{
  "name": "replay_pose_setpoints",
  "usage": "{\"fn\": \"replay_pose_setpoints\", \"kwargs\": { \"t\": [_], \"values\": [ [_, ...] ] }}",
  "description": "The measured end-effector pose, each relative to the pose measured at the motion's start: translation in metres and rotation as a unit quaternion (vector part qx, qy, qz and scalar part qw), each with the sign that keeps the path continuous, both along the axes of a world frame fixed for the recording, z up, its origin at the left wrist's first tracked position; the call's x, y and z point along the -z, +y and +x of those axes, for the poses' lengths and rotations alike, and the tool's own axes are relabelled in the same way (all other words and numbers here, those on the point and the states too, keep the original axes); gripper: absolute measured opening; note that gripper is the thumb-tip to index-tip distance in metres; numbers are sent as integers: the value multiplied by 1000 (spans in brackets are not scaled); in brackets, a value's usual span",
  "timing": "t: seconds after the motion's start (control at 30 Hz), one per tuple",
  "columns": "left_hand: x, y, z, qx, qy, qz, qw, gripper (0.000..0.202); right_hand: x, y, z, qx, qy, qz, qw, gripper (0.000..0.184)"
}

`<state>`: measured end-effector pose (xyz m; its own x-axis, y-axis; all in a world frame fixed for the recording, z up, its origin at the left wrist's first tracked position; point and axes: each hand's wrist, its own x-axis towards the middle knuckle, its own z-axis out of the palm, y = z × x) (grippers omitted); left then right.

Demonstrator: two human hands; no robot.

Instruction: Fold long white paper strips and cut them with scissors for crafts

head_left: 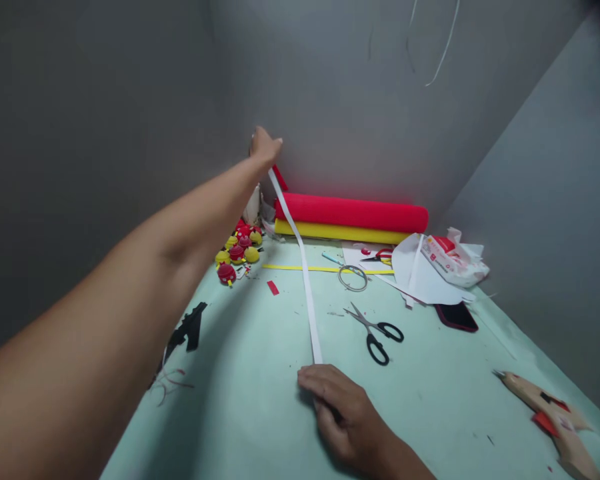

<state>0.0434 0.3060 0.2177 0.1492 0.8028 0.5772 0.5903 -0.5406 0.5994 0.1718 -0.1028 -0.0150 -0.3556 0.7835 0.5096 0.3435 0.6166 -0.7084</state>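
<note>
My left hand point(265, 145) reaches far out near the back wall with its fingers curled and partly hidden. A long narrow white strip point(307, 293) runs up to it, passing behind the wrist, so the hold itself is hidden. At the front, my right hand point(345, 413) is closed over the strip's near end, thumb and fingers together, low above the table. Between the hands the strip lies along the table, then bends and rises in front of a red roll point(350, 210). Black-handled scissors point(373, 333) lie partly spread to its right.
Red and yellow ball-shaped pieces point(237, 250) cluster at left. A yellow strip point(325, 269) crosses beneath the white one. A tape ring point(353, 278), white paper point(405, 267), a tissue pack point(453, 260) and a phone point(456, 317) lie at right. A glue gun point(545, 407) sits front right.
</note>
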Motion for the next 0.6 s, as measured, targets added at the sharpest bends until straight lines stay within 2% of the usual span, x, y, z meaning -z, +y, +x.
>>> {"fn": "replay_pose_setpoints", "kwargs": {
  "t": [0.07,0.17,0.2,0.3,0.47,0.6],
  "values": [
    [13,-15,5,-34,-15,-21,999,39,1,0,0,-11,-2,5,1000,63],
    [42,-52,4,-24,-17,-45,999,36,3,0,1,-19,-2,23,1000,64],
    [54,-68,1,1,-40,-73,997,33,4,0,1,-21,0,31,999,64],
    [93,-121,-14,23,-47,-105,993,23,6,-1,1,-19,5,54,998,61],
    [155,-211,-38,60,-75,-158,983,20,6,-3,2,-9,-7,84,996,58],
    [195,-270,-49,95,-90,-237,963,23,6,-5,3,-12,-28,94,995,60]
  ]
}}
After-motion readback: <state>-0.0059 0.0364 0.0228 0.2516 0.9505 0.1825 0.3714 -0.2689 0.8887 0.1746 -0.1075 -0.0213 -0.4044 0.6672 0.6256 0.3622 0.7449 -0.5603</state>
